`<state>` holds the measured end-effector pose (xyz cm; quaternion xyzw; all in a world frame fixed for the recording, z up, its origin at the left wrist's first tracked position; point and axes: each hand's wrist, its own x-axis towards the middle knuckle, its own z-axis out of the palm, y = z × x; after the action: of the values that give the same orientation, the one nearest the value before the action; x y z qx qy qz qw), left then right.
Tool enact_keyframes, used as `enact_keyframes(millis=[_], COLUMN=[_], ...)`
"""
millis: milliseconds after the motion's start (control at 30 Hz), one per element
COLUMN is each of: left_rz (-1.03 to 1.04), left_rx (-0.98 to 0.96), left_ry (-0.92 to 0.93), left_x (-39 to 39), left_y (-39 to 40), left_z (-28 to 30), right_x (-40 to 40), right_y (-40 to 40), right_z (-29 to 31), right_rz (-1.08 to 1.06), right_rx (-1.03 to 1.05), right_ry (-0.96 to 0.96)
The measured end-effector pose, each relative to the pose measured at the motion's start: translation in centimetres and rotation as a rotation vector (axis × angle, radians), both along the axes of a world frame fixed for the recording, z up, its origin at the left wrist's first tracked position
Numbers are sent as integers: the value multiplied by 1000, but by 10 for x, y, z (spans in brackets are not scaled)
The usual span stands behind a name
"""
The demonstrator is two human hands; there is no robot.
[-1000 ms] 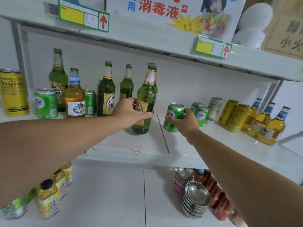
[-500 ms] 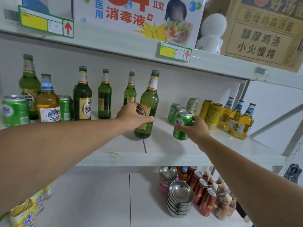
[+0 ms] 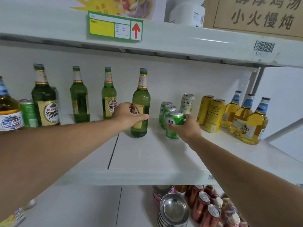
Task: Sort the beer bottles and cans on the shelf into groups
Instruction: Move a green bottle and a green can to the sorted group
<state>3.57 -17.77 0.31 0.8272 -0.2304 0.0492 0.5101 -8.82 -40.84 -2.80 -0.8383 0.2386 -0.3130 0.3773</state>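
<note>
Since a moment ago you've carried the green can (image 3: pixel 174 125) rightward, so it now stands touching the two matching green cans (image 3: pixel 166 112). Your right hand (image 3: pixel 186 128) is curled closed around it. Your left hand (image 3: pixel 129 115) wraps the green bottle (image 3: pixel 141 105), upright on the shelf (image 3: pixel 147 154). Yellow cans (image 3: pixel 211 115) stand just right.
</note>
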Motion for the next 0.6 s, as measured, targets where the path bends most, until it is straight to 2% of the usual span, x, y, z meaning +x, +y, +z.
enact_keyframes(millis=[200, 600], left_rz=[79, 47], left_rx=[3, 100], left_ry=[-1, -29], left_x=[30, 73], left_y=[-17, -37], left_z=[-9, -8], right_x=[18, 25], right_y=[-13, -18], right_z=[-15, -21], right_rz=[14, 45], right_rx=[-31, -8], right_ry=[-11, -43])
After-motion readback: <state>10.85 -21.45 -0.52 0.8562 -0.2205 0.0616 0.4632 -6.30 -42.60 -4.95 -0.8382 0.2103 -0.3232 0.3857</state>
